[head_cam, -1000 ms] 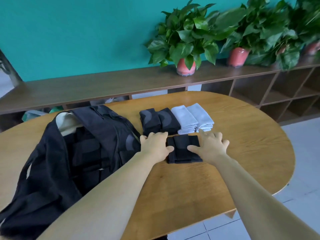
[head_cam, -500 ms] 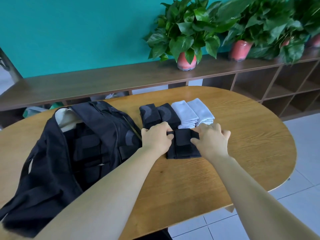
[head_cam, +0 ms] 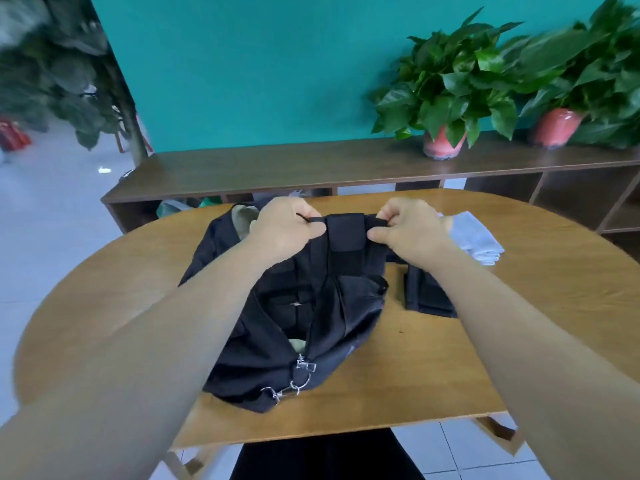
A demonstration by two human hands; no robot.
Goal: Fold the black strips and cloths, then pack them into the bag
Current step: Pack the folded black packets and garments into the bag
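On the wooden table lies the open black bag, and above its mouth hangs a folded black strip. Left hand pinches one end with curled fingers, right hand pinches the other between thumb and forefinger. Another folded black piece rests beside the bag, light cloths beyond.

Right forearm covers pt of the folded black cloths beside the bag; plants behind it blurred (cut off by edge too).
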